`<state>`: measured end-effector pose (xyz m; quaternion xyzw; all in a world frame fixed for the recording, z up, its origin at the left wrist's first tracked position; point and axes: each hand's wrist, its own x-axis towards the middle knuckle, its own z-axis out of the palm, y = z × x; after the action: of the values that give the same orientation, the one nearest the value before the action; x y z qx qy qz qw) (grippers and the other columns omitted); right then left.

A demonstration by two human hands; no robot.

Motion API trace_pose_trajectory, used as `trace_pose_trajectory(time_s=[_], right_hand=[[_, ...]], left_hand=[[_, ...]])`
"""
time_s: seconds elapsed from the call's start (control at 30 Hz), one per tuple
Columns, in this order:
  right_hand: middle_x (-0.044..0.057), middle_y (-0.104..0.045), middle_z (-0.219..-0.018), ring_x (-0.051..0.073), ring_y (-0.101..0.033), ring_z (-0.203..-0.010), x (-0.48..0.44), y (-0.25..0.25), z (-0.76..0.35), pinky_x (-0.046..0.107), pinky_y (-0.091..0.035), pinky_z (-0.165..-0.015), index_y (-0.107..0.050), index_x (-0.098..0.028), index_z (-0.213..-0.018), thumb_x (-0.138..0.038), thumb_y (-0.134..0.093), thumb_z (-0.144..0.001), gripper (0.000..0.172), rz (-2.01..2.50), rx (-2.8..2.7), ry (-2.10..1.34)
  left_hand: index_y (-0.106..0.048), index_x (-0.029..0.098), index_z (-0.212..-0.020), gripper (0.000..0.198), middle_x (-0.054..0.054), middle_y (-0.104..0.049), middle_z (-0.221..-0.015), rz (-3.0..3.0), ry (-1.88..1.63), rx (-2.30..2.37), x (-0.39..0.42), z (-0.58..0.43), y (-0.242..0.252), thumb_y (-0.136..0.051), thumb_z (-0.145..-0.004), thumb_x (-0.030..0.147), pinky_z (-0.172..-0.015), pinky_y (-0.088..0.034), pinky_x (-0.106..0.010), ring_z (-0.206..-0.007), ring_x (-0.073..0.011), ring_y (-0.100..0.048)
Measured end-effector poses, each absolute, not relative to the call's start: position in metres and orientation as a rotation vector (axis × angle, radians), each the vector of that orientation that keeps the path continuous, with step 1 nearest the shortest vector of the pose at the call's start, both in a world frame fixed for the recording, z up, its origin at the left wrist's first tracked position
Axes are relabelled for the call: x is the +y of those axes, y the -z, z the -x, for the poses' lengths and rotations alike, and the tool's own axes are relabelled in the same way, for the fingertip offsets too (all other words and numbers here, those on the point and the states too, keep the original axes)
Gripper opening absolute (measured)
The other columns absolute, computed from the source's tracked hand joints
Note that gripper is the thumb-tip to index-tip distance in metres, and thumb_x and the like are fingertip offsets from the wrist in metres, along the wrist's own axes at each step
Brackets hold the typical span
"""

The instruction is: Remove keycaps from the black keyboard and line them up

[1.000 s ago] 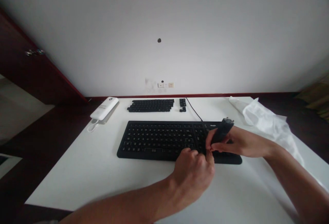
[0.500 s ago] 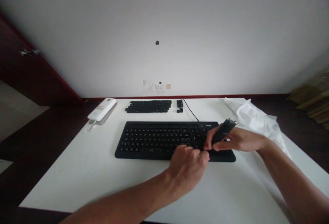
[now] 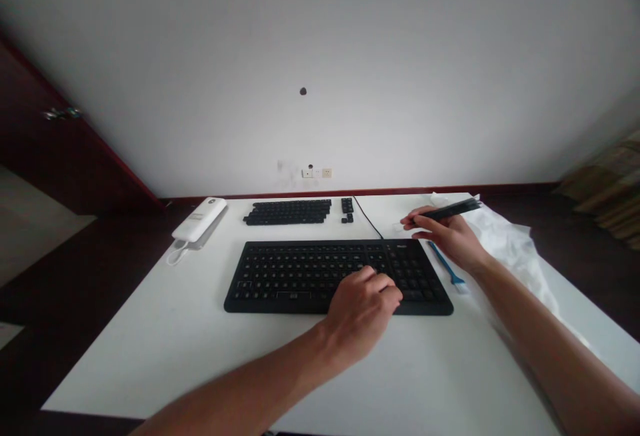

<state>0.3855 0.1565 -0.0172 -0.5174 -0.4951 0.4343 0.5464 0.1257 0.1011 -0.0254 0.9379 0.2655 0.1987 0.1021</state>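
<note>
A black keyboard (image 3: 300,310) lies on the white table, with many bare key positions in its left and middle parts. My left hand (image 3: 364,309) rests over its lower middle right, fingers curled down; whatever they grip, if anything, is hidden. Beyond the keyboard's upper right corner, my right hand (image 3: 445,233) is raised above the table, closed around a slim black tool (image 3: 453,210) that tilts to the right. Just by its fingertips is a small pale clear piece (image 3: 398,227). Under the right wrist lies a blue-handled brush (image 3: 447,264) with pale bristles.
Rows of loose black keycaps (image 3: 287,212) lie behind the keyboard, with a smaller group of keycaps (image 3: 347,207) beside them. A white power bank (image 3: 200,218) with a short cable stands back left. Crumpled white plastic (image 3: 515,249) covers the right side. A cable (image 3: 367,217) runs backward.
My right hand has lifted off the keyboard and moved up and back with the black tool, now tilted flatter. The blue brush has come into view. My left hand has shifted slightly left.
</note>
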Motion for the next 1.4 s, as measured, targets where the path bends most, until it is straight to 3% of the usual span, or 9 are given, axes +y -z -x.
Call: trace_pose_trajectory(time_s=[0.17, 0.3, 0.47, 0.63, 0.77, 0.87, 1.23, 1.4], right_hand=[[0.006, -0.079, -0.096, 0.021, -0.074, -0.087, 0.169, 0.036, -0.396, 0.024, -0.058, -0.062, -0.075, -0.023, -0.093, -0.045, -0.085, -0.078, 0.029, 1.196, -0.933, -0.870], [0.006, -0.079, -0.092, 0.017, -0.072, -0.079, 0.173, 0.046, -0.400, 0.021, -0.056, -0.058, -0.076, -0.022, -0.090, -0.042, -0.087, -0.075, 0.028, 1.196, -0.837, -0.895], [0.007, -0.080, -0.090, 0.015, -0.067, -0.067, 0.178, 0.051, -0.407, 0.021, -0.057, -0.054, -0.075, -0.020, -0.086, -0.042, -0.090, -0.072, 0.030, 1.129, -0.747, -0.915], [0.008, -0.080, -0.087, 0.016, -0.066, -0.064, 0.179, 0.051, -0.409, 0.025, -0.059, -0.054, -0.073, -0.021, -0.084, -0.045, -0.089, -0.073, 0.031, 1.120, -0.774, -0.901], [0.007, -0.080, -0.085, 0.016, -0.064, -0.062, 0.181, 0.052, -0.407, 0.026, -0.059, -0.054, -0.074, -0.021, -0.083, -0.045, -0.088, -0.074, 0.030, 1.121, -0.808, -0.922], [0.007, -0.080, -0.085, 0.015, -0.062, -0.060, 0.182, 0.055, -0.409, 0.027, -0.058, -0.054, -0.075, -0.021, -0.083, -0.046, -0.087, -0.074, 0.029, 1.110, -0.808, -0.909], [0.007, -0.080, -0.089, 0.013, -0.058, -0.063, 0.188, 0.065, -0.415, 0.023, -0.053, -0.056, -0.078, -0.021, -0.084, -0.045, -0.087, -0.077, 0.026, 1.085, -0.804, -0.955], [0.008, -0.079, -0.087, 0.014, -0.058, -0.063, 0.186, 0.061, -0.413, 0.025, -0.052, -0.055, -0.079, -0.020, -0.083, -0.047, -0.089, -0.075, 0.030, 1.084, -0.804, -0.947]], left_hand=[[-0.074, 0.021, -0.107, 0.011, -0.001, -0.075, -0.104, -2.645, -0.662, 0.776, 0.108, -0.124, 0.027, -0.066, -0.100, 0.023, -0.093, -0.053, -0.031, -0.096, -0.0164, -0.064], [-0.071, 0.023, -0.128, 0.032, -0.003, -0.072, -0.110, -2.610, -0.715, 0.886, 0.120, -0.118, 0.022, -0.065, -0.097, 0.019, -0.094, -0.054, -0.033, -0.101, -0.0189, -0.062], [-0.079, 0.023, -0.107, 0.020, -0.003, -0.071, -0.100, -2.558, -0.735, 1.040, 0.147, -0.106, 0.007, -0.063, -0.097, 0.017, -0.096, -0.052, -0.035, -0.101, -0.0197, -0.062], [-0.077, 0.023, -0.105, 0.018, -0.002, -0.075, -0.104, -2.653, -0.665, 1.028, 0.182, -0.110, -0.014, -0.063, -0.097, 0.017, -0.100, -0.049, -0.037, -0.100, -0.0197, -0.064], [-0.072, 0.024, -0.121, 0.030, -0.001, -0.076, -0.102, -2.755, -0.535, 1.036, 0.220, -0.131, -0.017, -0.066, -0.093, 0.020, -0.094, -0.048, -0.035, -0.098, -0.0209, -0.065], [-0.068, 0.025, -0.130, 0.041, -0.001, -0.077, -0.102, -2.830, -0.427, 1.058, 0.246, -0.148, -0.010, -0.066, -0.090, 0.020, -0.098, -0.045, -0.039, -0.103, -0.0232, -0.064], [-0.063, 0.026, -0.136, 0.047, -0.007, -0.075, -0.111, -3.023, -0.169, 1.080, 0.273, -0.151, 0.001, -0.061, -0.089, 0.023, -0.097, -0.038, -0.043, -0.110, -0.0293, -0.059], [-0.052, 0.025, -0.150, 0.061, -0.008, -0.068, -0.126, -3.043, -0.233, 1.130, 0.266, -0.153, -0.005, -0.064, -0.090, 0.029, -0.099, -0.040, -0.044, -0.114, -0.0303, -0.056]])
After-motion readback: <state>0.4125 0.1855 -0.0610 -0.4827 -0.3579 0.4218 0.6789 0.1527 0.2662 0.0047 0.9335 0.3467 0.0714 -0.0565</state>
